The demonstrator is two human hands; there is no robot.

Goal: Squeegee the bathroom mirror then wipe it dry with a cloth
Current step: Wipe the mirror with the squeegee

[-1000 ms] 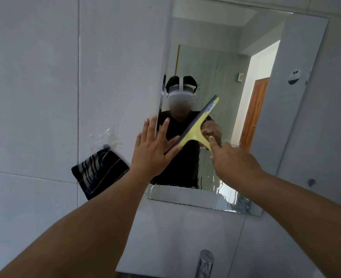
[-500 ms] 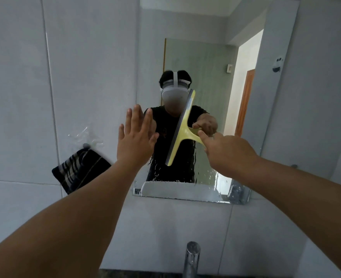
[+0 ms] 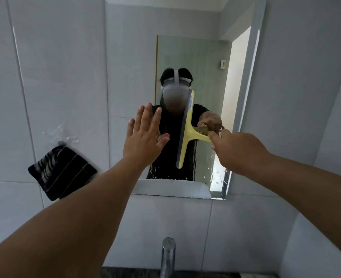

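The wall mirror [image 3: 129,57] hangs straight ahead, with water drops and streaks in its lower part. My right hand [image 3: 237,151] grips the handle of a yellow squeegee [image 3: 185,133]. Its blade stands nearly upright against the glass. My left hand [image 3: 143,139] is spread flat, fingers up, at the mirror's left part, just left of the blade. A dark striped cloth [image 3: 61,173] hangs on the tiled wall to the left of the mirror. In the glass I see the reflection of a person wearing a headset.
A chrome tap [image 3: 168,255] rises at the bottom centre below the mirror. A clear plastic hook [image 3: 62,142] holds the cloth on the white tiles. A side wall closes in on the right.
The squeegee blade has turned from a slant to nearly upright and moved right across the glass. My left hand went from touching the blade's end to lying flat, apart from it.
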